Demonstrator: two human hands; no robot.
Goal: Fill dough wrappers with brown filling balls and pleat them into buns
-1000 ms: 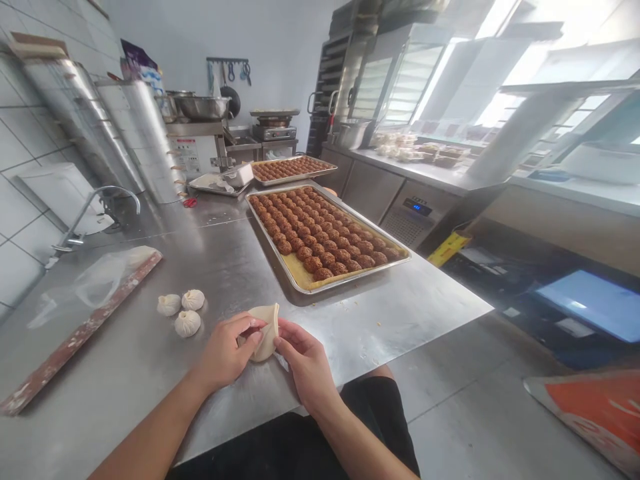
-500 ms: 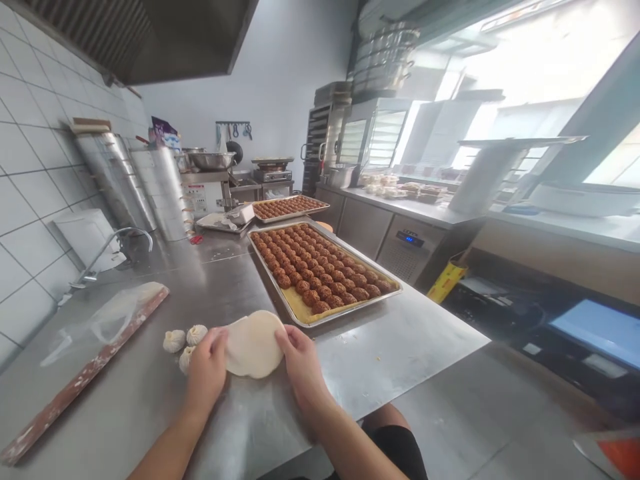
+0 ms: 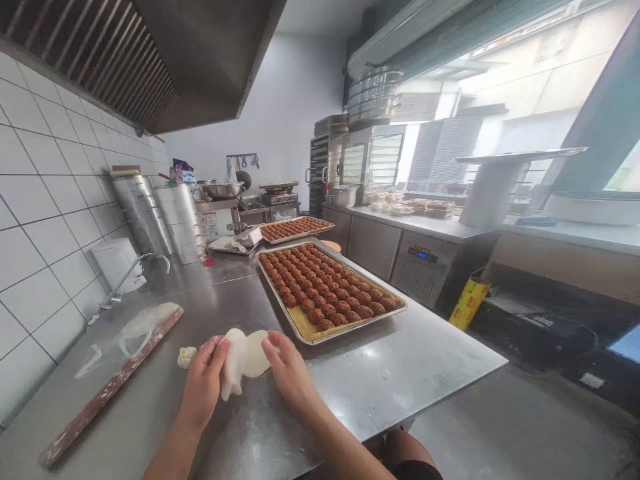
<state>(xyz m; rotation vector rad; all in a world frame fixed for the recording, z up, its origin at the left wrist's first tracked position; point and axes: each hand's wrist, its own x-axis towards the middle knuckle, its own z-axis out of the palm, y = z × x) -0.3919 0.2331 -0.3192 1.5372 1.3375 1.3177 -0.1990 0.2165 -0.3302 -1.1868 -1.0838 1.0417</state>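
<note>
A thin pale dough sheet (image 3: 247, 357) is stretched between my two hands just above the steel table (image 3: 390, 373). My left hand (image 3: 204, 380) pinches its left edge, which hangs folded downward. My right hand (image 3: 286, 370) grips its right edge with curled fingers. One pleated dough bun (image 3: 187, 357) shows on the table left of my left hand. A large tray of brown balls (image 3: 327, 293) lies beyond my hands, slightly to the right.
A wooden board with plastic film (image 3: 117, 373) lies at the left. A faucet (image 3: 131, 275) and steel cylinders (image 3: 145, 213) stand by the tiled wall. A second tray of balls (image 3: 295, 229), a mixer, ovens and counters fill the back and right.
The camera has tilted up. The folded dough was spread into a round sheet, and its left edge is now lifted and drooping from my left hand. Fewer buns show beside it.
</note>
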